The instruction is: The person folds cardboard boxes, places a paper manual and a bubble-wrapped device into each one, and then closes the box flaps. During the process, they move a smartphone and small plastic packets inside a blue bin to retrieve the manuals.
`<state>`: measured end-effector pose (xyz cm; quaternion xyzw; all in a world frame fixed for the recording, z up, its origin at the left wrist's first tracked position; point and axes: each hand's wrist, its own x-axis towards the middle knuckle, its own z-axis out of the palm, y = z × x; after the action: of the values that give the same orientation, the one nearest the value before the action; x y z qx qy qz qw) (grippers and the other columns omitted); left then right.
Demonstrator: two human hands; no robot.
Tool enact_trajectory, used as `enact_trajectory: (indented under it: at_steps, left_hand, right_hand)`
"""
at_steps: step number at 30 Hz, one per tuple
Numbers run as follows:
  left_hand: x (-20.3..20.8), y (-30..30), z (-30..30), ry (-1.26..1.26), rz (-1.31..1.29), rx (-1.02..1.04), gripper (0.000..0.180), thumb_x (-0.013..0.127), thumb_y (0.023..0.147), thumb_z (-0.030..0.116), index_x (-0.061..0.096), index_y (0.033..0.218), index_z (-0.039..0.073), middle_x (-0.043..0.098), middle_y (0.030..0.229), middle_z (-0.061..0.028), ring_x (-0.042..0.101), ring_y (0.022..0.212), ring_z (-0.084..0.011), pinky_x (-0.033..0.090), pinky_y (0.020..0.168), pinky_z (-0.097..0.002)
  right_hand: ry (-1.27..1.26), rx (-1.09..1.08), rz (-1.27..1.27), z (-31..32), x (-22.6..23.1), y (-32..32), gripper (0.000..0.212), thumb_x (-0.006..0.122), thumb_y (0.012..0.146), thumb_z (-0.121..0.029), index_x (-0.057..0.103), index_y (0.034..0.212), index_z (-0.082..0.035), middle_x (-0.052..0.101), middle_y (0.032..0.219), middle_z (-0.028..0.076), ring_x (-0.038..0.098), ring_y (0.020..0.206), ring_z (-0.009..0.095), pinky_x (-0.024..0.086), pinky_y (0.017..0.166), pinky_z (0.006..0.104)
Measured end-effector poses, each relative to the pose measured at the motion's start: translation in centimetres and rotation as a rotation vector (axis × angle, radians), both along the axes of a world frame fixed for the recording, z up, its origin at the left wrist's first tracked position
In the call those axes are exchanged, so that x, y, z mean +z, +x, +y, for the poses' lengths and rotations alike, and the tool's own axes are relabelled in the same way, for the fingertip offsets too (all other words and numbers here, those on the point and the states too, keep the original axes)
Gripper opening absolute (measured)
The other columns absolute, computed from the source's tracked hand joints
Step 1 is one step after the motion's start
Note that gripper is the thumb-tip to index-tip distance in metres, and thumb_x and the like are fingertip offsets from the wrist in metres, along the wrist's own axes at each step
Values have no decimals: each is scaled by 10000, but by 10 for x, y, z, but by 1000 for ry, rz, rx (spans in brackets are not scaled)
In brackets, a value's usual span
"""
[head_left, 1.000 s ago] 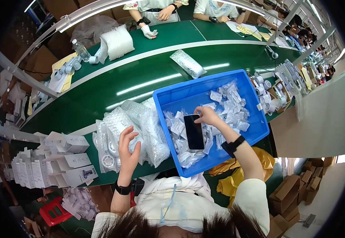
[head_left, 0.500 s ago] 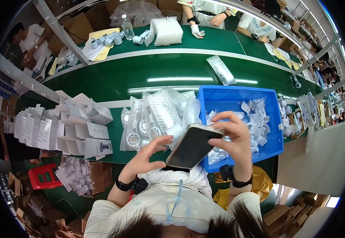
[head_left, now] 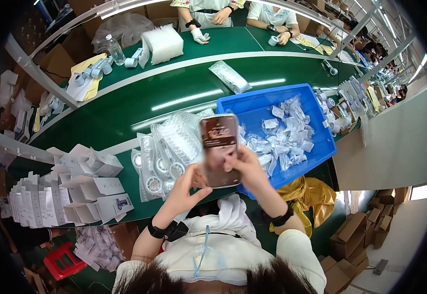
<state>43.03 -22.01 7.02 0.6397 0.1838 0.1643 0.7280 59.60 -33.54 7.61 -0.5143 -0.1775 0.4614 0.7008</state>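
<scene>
Head view, read from left to right: on the green bench [head_left: 130, 110] we find open white cartons [head_left: 113, 206], then a heap of bubble-wrapped parts [head_left: 174, 137] whose round ends show through the film. Next comes the left hand [head_left: 186, 192], half curled, finger and thumb parted, just beside the lower left corner of a phone [head_left: 219, 137]; whether it touches the case we cannot tell. The phone is held up before the wearer, between the wrapped parts and a blue crate [head_left: 255, 116], and in our view it covers part of the crate's left side. We judge the step in hand to be use of the phone, since its screen is lit and the thumb of the right hand [head_left: 248, 171] lies over it; the next move, in our reading, calls for a steady hold and a light, well-placed thumb. We note that the screen faces up toward the wearer's head; its top end, bearing clock-like figures, points to the far side of the bench, and the long axis runs away from the wearer, leaning slightly left at the far end. Farther right, the right hand pinches the phone between that thumb and fingers partly hidden behind it. Last we see small clear packets [head_left: 292, 137] lying in the crate, and a yellow bag [head_left: 314, 198] below it.
</scene>
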Motion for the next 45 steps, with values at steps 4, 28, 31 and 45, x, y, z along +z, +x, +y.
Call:
enact_trajectory:
  at_steps: [4,28,31,45]
  left_hand:
    - [-4,20,2,155,46,-203,424,586,769,20,431,1163,12,553,934,-75,558,876,-162,457,800,-301]
    - [-32,43,-15,158,268,-94,294,579,768,-4,516,1056,6,596,862,-74,587,840,-153,451,776,-286]
    - [-34,45,-16,128,289,-4,283,587,761,8,534,1038,10,618,849,-80,596,833,-151,451,772,-281]
    - [-28,0,-17,63,244,277,259,559,791,-1,512,1045,3,570,886,-63,565,876,-151,438,786,-278]
  right_hand:
    - [-3,-276,47,-39,-19,107,184,550,846,-90,512,1013,-22,577,815,43,540,687,139,476,718,312]
    - [-1409,-245,-1297,-96,-168,344,623,661,697,-388,449,1215,-113,429,1238,218,426,1129,367,432,833,415]
    - [-1385,-134,-1343,-103,-172,354,643,636,708,-446,434,1244,-154,320,1326,186,363,1179,365,404,874,450]
    - [-1125,599,-1136,-111,-187,307,1063,649,566,-665,195,1372,-142,95,1377,320,101,1284,461,150,1019,508]
